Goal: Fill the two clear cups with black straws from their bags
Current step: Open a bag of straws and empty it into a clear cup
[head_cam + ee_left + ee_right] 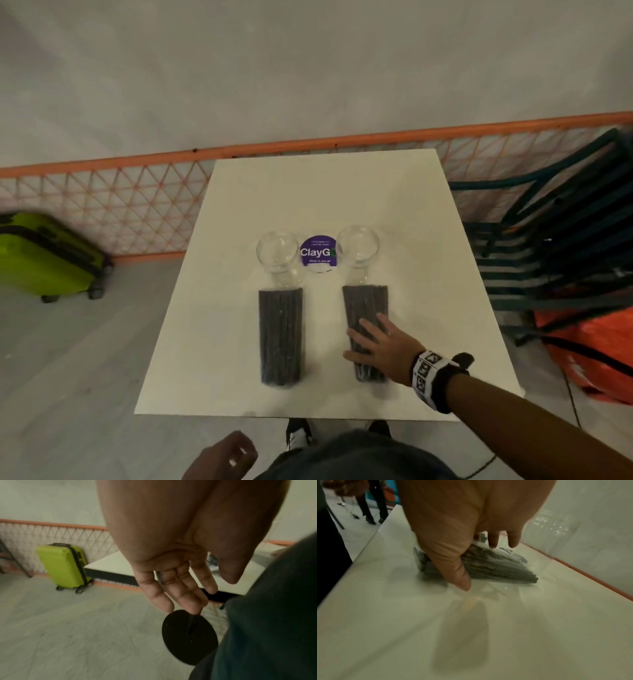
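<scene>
Right hand (380, 346) | fingers spread flat across right straw bag (364, 305), thumb tip on table (556, 628) beside it (wrist view only) | left hand (171, 577) | fingers loose, apart, empty (wrist view)

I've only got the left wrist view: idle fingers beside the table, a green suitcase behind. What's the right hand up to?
Observer: The right hand lies on the right bag of straws, fingers spread across it.
Operator: Is that bag lifted?
Observer: No, it lies flat on the table.
Operator: Any straws in the cups?
Observer: None; the left cup and the right cup both stand upright and empty.
</scene>
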A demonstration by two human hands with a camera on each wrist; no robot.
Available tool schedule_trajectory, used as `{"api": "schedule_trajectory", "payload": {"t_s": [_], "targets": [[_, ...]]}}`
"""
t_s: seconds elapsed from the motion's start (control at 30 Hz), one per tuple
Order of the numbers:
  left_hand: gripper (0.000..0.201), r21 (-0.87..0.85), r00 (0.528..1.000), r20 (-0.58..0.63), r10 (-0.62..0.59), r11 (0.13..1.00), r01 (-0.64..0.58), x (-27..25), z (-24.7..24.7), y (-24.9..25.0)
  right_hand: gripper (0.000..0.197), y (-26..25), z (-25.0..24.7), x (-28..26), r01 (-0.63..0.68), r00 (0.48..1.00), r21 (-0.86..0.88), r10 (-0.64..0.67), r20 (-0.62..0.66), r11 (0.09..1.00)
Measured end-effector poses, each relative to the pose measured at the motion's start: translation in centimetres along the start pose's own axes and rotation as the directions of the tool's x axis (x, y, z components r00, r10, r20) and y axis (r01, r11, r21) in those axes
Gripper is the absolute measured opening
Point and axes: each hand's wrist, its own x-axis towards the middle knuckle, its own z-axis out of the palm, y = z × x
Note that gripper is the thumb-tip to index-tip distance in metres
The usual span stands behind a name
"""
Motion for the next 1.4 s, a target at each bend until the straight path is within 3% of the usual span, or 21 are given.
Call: {"api": "schedule_trajectory", "payload": {"t_s": [0.03,0.17,0.3,0.4,0.47,0.53,0.6,0.67,0.73,0.83,0.97,1.03,1.1,1.17,1.23,1.3,1.37,1.4], "targets": [[0.015,-0.026,0.995,-0.090,0.043,0.999,-0.045,0.2,0.0,1.7,0.063,0.0,-0.1,0.4,0.040,0.999,-0.012,-0.039,0.015,0.999],[0.016,0.066,0.969,-0.173,0.176,0.984,-0.167,0.0,-0.3,3.9,0.045,-0.7,-1.9,1.6,0.090,0.995,0.003,-0.090,0.045,0.996],[0.013,0.142,0.923,-0.199,0.329,0.942,-0.305,0.1,-1.3,5.8,0.057,-1.1,-2.1,1.8,0.000,1.000,0.253,-0.006,0.024,0.968],[0.010,0.158,0.883,-0.219,0.416,0.908,-0.389,0.7,-2.8,7.1,0.059,-1.1,-2.6,1.3,-0.084,0.981,0.468,0.156,-0.117,0.880],[0.014,0.160,0.838,-0.237,0.492,0.870,-0.465,0.9,-4.3,8.7,0.062,-0.9,-3.7,0.6,-0.121,0.934,0.669,0.312,-0.174,0.733],[0.022,0.141,0.779,-0.261,0.569,0.821,-0.553,1.3,-5.6,10.5,0.066,-0.4,-4.6,-0.2,-0.114,0.869,0.854,0.468,-0.162,0.507],[0.034,0.102,0.747,-0.272,0.606,0.790,-0.604,1.6,-6.7,12.7,0.068,0.1,-5.3,-1.1,-0.070,0.803,0.939,0.577,-0.148,0.338],[0.050,0.072,0.732,-0.254,0.632,0.767,-0.638,2.0,-7.3,14.7,0.067,0.1,-5.8,-1.6,-0.037,0.753,0.975,0.647,-0.118,0.221],[0.066,0.023,0.725,-0.213,0.655,0.745,-0.666,2.6,-7.3,16.6,0.065,0.0,-5.9,-2.1,-0.034,0.720,0.986,0.689,-0.088,0.162],[0.072,0.010,0.714,-0.184,0.676,0.727,-0.686,4.0,-6.8,18.6,0.065,-0.3,-5.5,-2.4,-0.066,0.698,0.989,0.715,-0.047,0.130],[0.038,0.242,0.673,-0.206,0.710,0.704,-0.668,5.6,-6.5,20.0,0.070,-0.9,-4.6,-2.5,-0.132,0.664,0.979,0.748,-0.030,0.156],[0.021,0.271,0.663,-0.223,0.715,0.699,-0.662,6.2,-6.9,19.9,0.073,-1.4,-4.9,-2.4,-0.158,0.625,0.971,0.780,-0.042,0.179],[0.017,0.283,0.626,-0.247,0.740,0.673,-0.683,6.5,-7.3,19.6,0.077,-2.0,-5.5,-2.3,-0.169,0.599,0.975,0.800,-0.013,0.143],[0.016,0.270,0.571,-0.291,0.768,0.638,-0.721,6.5,-7.7,19.5,0.087,-2.7,-6.1,-2.2,-0.160,0.616,0.981,0.787,0.013,0.109],[0.016,0.200,0.563,-0.294,0.772,0.626,-0.754,5.9,-8.1,19.8,0.099,-3.5,-6.5,-1.8,-0.160,0.630,0.983,0.776,0.034,0.087],[0.016,0.071,0.587,-0.242,0.772,0.618,-0.783,5.0,-8.4,20.1,0.106,-4.1,-6.8,-1.3,-0.200,0.587,0.979,0.806,0.078,0.051],[0.015,0.009,0.570,-0.220,0.791,0.586,-0.810,3.8,-8.9,20.8,0.093,-3.7,-7.1,-1.2,-0.257,0.510,0.965,0.856,0.085,0.058],[0.014,-0.005,0.557,-0.222,0.800,0.570,-0.821,3.3,-9.2,21.2,0.084,-3.1,-7.2,-1.3,-0.275,0.505,0.957,0.861,0.059,0.096]]}}
